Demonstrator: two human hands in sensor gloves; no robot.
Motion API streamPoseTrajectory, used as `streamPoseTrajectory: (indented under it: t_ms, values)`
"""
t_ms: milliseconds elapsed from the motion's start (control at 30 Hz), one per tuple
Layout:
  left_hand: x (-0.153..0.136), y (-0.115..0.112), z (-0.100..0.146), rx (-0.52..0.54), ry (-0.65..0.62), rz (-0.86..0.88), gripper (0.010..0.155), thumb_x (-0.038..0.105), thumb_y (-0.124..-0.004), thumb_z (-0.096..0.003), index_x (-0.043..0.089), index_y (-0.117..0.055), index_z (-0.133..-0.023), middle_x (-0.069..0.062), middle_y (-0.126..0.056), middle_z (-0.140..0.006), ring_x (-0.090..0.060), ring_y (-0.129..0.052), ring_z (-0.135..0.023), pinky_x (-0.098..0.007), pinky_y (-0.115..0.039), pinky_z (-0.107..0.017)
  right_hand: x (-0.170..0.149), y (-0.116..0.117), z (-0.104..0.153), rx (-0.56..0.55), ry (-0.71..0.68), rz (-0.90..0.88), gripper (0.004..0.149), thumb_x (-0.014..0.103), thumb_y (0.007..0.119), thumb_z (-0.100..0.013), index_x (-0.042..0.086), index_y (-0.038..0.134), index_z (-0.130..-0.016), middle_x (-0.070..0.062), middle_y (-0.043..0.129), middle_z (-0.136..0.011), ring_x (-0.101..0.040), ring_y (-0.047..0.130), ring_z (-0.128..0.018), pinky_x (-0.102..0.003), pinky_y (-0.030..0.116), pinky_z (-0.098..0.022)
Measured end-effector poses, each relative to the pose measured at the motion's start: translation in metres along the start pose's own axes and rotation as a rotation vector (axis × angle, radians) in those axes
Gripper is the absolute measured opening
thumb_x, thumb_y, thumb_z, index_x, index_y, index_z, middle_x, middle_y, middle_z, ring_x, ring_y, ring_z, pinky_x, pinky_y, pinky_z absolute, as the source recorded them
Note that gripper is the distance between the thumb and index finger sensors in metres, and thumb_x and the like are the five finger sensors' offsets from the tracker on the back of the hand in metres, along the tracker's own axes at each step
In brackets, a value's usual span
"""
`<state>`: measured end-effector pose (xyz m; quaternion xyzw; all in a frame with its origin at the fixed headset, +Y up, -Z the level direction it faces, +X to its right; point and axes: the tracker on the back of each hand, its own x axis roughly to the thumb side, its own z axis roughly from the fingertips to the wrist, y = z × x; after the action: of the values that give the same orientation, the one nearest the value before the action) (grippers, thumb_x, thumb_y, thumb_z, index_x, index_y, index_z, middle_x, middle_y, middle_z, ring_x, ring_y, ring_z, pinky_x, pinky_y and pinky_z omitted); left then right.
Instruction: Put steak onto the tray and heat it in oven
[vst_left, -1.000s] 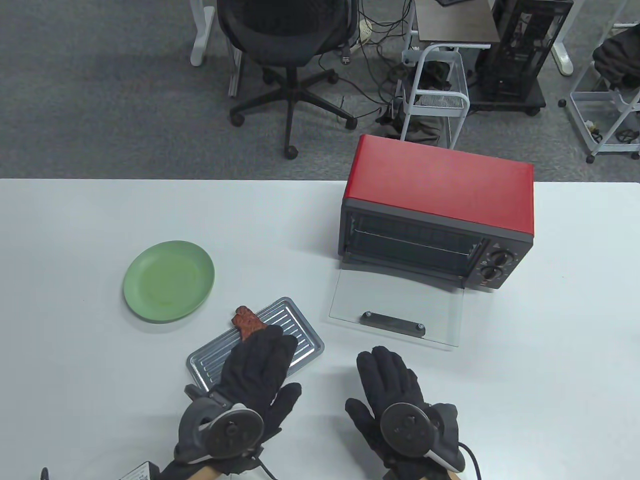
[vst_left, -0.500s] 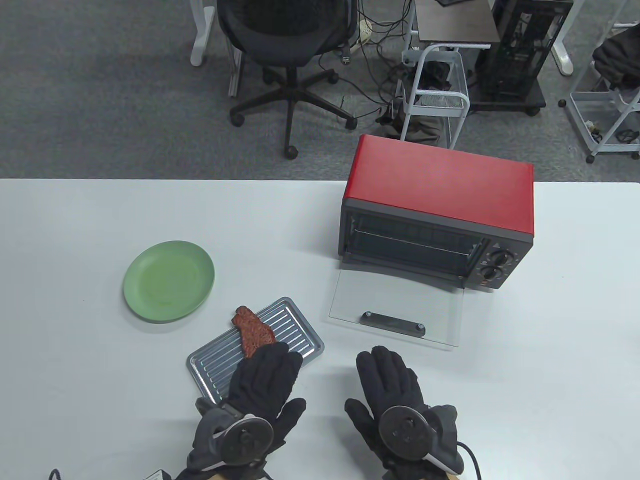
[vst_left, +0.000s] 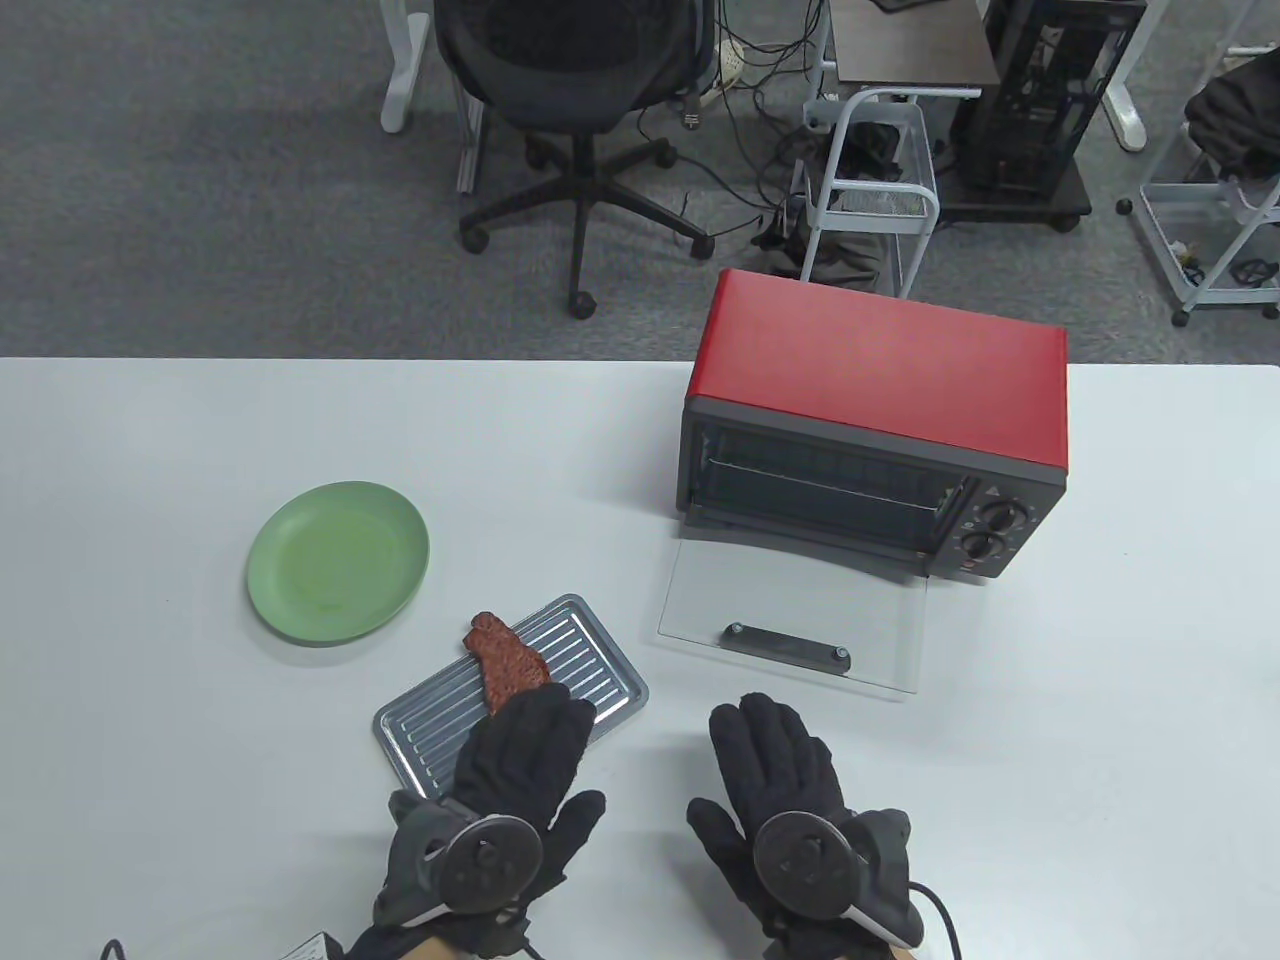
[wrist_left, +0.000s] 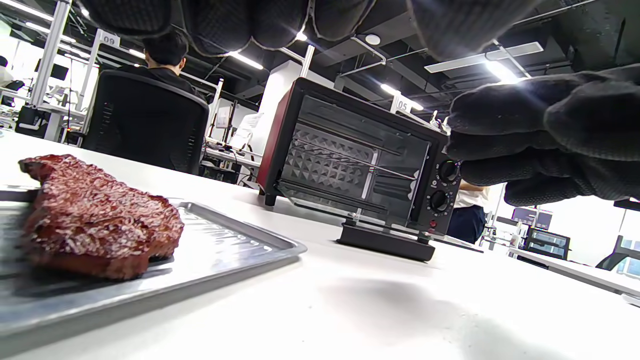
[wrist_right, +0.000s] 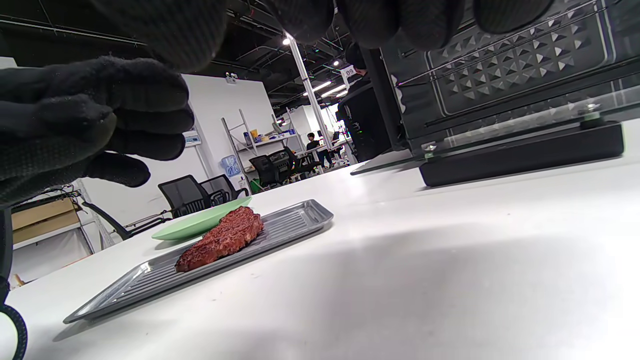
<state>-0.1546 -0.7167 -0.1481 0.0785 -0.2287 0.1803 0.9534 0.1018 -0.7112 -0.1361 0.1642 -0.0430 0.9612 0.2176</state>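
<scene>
A brown steak (vst_left: 508, 665) (wrist_left: 97, 220) (wrist_right: 221, 238) lies across the ribbed metal tray (vst_left: 600, 660) (wrist_left: 235, 245) (wrist_right: 295, 220), one end poking past the tray's far-left rim. My left hand (vst_left: 528, 745) hovers over the tray's near half, fingers straight and holding nothing, tips just short of the steak. My right hand (vst_left: 772, 745) lies flat and open on the table right of the tray. The red oven (vst_left: 880, 370) (wrist_left: 350, 165) stands at the right with its glass door (vst_left: 790, 620) (wrist_right: 520, 135) folded down.
An empty green plate (vst_left: 338, 560) (wrist_right: 200, 225) sits left of the tray. Beyond the table's far edge stand an office chair (vst_left: 575, 60), a white cart (vst_left: 880, 190) and cables on the carpet.
My left hand has let go of the steak and drawn back toward me, uncovering most of it on the tray. The right hand has stayed put.
</scene>
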Motion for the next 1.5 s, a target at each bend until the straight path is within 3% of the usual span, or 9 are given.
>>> streamPoseTrajectory:
  t_ms: [567, 833, 1033, 1167, 1500]
  values:
    - [0.001, 0.003, 0.001, 0.025, 0.004, 0.000, 0.078, 0.050, -0.071, -0.0488, 0.017, -0.045, -0.114, -0.023, -0.049, -0.117, -0.053, -0.059, -0.102, -0.074, -0.056, -0.066, 0.005, 0.006, -0.012, 0.047, 0.022, 0.027, 0.081, 0.050, 0.069, -0.050, 0.006, 0.043, -0.113, -0.029, 0.045, -0.114, -0.058, 0.054, -0.099, -0.072, 0.052, -0.065]
    - [0.007, 0.006, 0.004, 0.059, -0.030, -0.020, 0.078, 0.050, -0.071, -0.0488, 0.017, -0.046, -0.114, -0.022, -0.049, -0.117, -0.052, -0.059, -0.102, -0.074, -0.056, -0.066, 0.019, 0.029, -0.053, 0.126, 0.024, 0.175, 0.078, 0.048, 0.074, -0.049, 0.007, 0.052, -0.111, -0.026, 0.058, -0.110, -0.052, 0.071, -0.091, -0.066, 0.065, -0.062]
    - [0.011, 0.010, 0.006, 0.102, -0.059, -0.046, 0.077, 0.050, -0.071, -0.0489, 0.016, -0.046, -0.114, -0.022, -0.049, -0.117, -0.052, -0.059, -0.102, -0.075, -0.056, -0.067, 0.029, 0.054, -0.093, 0.106, 0.057, 0.272, 0.069, 0.048, 0.076, -0.047, 0.008, 0.068, -0.103, -0.021, 0.078, -0.097, -0.044, 0.089, -0.074, -0.058, 0.079, -0.052]
    - [0.012, 0.014, 0.007, 0.122, -0.056, -0.049, 0.077, 0.049, -0.070, -0.0490, 0.017, -0.046, -0.114, -0.022, -0.049, -0.117, -0.052, -0.059, -0.103, -0.075, -0.056, -0.067, 0.034, 0.068, -0.114, 0.090, 0.064, 0.345, 0.067, 0.048, 0.078, -0.046, 0.010, 0.071, -0.101, -0.018, 0.081, -0.093, -0.038, 0.094, -0.065, -0.053, 0.084, -0.047]
    - [0.012, 0.015, 0.008, 0.125, -0.044, -0.060, 0.076, 0.049, -0.070, -0.0490, 0.017, -0.047, -0.114, -0.022, -0.049, -0.117, -0.052, -0.059, -0.103, -0.075, -0.056, -0.067, 0.032, 0.092, -0.142, 0.145, 0.148, 0.447, 0.059, 0.044, 0.086, -0.046, 0.017, 0.073, -0.096, -0.009, 0.089, -0.081, -0.022, 0.102, -0.042, -0.039, 0.091, -0.029]
